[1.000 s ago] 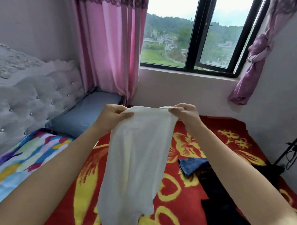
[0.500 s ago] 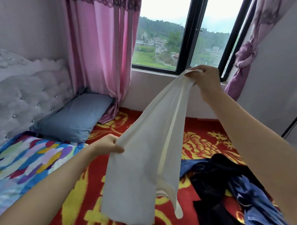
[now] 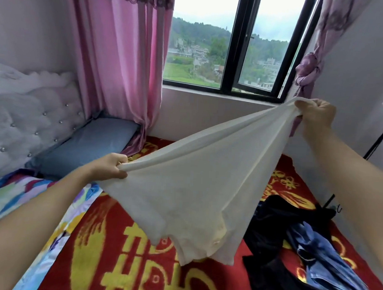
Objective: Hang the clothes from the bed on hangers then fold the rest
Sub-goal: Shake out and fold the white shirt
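A white garment (image 3: 191,188) is stretched in the air above the bed between both hands. My left hand (image 3: 110,166) grips one bunched end low at the left. My right hand (image 3: 314,115) grips the other end, raised high at the right near the window corner. The loose part of the garment hangs down in the middle over the red and yellow blanket (image 3: 120,251). A pile of dark clothes (image 3: 276,232) with a blue denim piece (image 3: 321,258) lies on the bed at the right.
A grey pillow (image 3: 87,147) lies by the tufted white headboard (image 3: 27,120). A colourful sheet (image 3: 19,194) covers the bed's left side. Pink curtains (image 3: 117,65) hang beside the window (image 3: 234,52). A black stand leg (image 3: 379,140) leans at the right wall.
My hands have drawn far apart: the right one rose and swung right, the left one dropped lower left. The white garment went from hanging narrow to being stretched wide and slanted.
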The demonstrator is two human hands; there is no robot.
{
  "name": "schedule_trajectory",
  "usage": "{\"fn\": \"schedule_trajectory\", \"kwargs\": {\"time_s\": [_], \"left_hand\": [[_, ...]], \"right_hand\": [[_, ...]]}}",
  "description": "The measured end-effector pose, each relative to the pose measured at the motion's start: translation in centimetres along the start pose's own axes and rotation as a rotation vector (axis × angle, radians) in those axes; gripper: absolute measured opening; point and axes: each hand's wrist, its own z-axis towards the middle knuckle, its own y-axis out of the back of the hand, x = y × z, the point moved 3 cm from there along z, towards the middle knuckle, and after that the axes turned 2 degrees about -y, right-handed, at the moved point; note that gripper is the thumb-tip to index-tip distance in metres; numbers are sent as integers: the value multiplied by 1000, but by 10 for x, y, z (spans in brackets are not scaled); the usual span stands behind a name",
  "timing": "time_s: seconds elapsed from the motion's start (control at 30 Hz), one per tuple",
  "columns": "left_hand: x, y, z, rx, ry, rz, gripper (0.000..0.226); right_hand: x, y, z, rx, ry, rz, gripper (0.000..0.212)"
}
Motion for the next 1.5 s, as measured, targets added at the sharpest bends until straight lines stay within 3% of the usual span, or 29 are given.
{"fn": "schedule_trajectory", "kwargs": {"time_s": [0.13,0.2,0.3,0.37,0.43,0.5,0.57,0.7,0.77,0.87,0.93,1.0,1.1,1.3,1.5], "left_hand": [[5,17,3,-163,12,-55,15],[7,27,3,-234,33,-130,12],[11,47,-5,-314,29,-298,6],[17,55,-10,-344,8,-404,6],[27,57,-14,-353,15,-473,4],[44,48,-15,-299,66,-544,4],[63,31,-14,-224,128,-556,9],[92,-3,-2,-161,259,-524,20],[96,-7,12,-207,297,-440,26],[82,16,49,-472,294,-316,31],[61,44,80,-625,234,-255,27],[38,75,99,-743,174,-231,24],[8,114,117,-853,64,-315,33],[-52,141,106,-1002,-149,-649,25],[-46,120,73,-829,-164,-662,19]], "right_hand": [[-18,12,7,-3,-11,-65,24],[-30,19,12,-26,-35,-104,13],[-46,30,18,-31,-70,-118,35],[-53,34,20,102,-64,-196,32],[-63,36,22,328,-80,-391,4],[-80,37,25,548,-121,-714,25],[-101,36,22,689,-175,-981,30],[-162,21,21,705,-261,-1131,36],[-190,11,23,626,-309,-1068,32],[-208,-20,39,321,-467,-673,18],[-196,-44,62,134,-412,-500,13],[-172,-62,85,35,-280,-391,23],[-129,-78,115,-20,-117,-227,30],[-70,-70,131,-53,22,-75,24],[-84,-36,97,-30,-11,-84,22]]}}
